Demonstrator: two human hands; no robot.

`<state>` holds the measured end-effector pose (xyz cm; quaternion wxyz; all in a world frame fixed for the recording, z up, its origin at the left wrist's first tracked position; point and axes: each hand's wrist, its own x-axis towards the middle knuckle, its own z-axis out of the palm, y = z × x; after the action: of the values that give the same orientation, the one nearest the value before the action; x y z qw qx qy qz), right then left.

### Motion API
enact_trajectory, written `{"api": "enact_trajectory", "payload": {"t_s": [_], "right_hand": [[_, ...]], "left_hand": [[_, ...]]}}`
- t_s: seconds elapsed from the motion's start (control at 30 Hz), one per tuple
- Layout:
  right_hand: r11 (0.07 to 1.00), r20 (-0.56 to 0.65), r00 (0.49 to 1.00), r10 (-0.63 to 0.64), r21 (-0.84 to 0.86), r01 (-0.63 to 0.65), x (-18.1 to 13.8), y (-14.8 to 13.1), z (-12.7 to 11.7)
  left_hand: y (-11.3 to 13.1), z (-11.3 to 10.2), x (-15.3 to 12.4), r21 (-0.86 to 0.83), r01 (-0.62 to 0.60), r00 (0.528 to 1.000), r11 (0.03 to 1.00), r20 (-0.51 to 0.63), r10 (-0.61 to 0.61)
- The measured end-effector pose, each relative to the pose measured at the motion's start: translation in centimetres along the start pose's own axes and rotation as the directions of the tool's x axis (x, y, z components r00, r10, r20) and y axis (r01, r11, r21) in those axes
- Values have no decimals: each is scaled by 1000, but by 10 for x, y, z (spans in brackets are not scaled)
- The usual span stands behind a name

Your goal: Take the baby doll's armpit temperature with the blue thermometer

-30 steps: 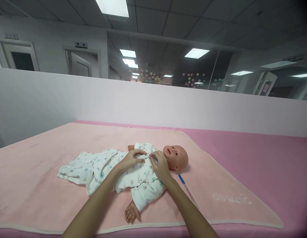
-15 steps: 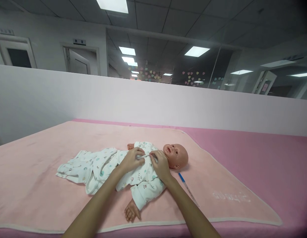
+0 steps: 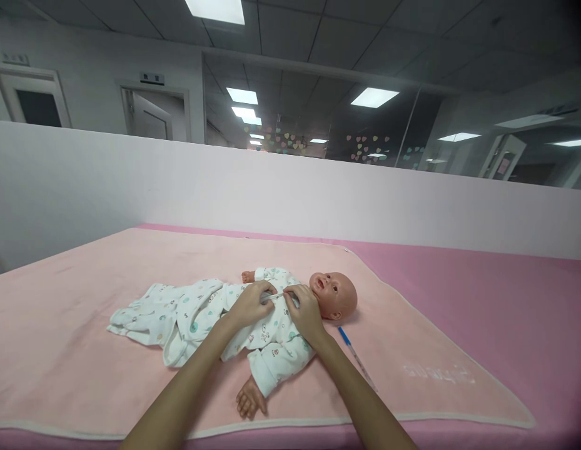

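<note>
A baby doll (image 3: 341,299) lies on its back, head to the right, dressed in a white printed top (image 3: 278,359). Over its chest, the fingers of my left hand (image 3: 253,303) are closed in a pinch. My right hand (image 3: 305,311) pinches too, close to the doll's chin. Between my fingertips runs a thin white strip (image 3: 277,295); whether it belongs to the top I cannot tell. White printed trousers (image 3: 177,317) spread out flat to the left, no feet showing. My hands hide part of the chest.
A slim clear stick with a blue end (image 3: 345,336) lies beside my right forearm, below the doll's head. Under everything is a pale pink blanket (image 3: 84,375) with a white edge, on a darker pink surface (image 3: 506,300). A white partition (image 3: 290,194) stands behind.
The view has shifted very slightly. My fingers have moved a little along the white strip, and less of it shows; the doll lies as before.
</note>
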<state>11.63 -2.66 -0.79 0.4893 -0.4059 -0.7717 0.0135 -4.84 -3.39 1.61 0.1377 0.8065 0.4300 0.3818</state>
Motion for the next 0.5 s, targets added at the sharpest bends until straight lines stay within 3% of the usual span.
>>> {"api": "enact_trajectory", "payload": {"t_s": [0.23,0.5], "right_hand": [[1000,-10,1000,-7,-11,7,0,-2,0],[1000,-11,1000,-11,-12,11,0,-2,0]], "left_hand": [[-3,9,-1,126,54,998,991,-44,-49],[-9,7,2,-122,132,991,984,27,-130]]}}
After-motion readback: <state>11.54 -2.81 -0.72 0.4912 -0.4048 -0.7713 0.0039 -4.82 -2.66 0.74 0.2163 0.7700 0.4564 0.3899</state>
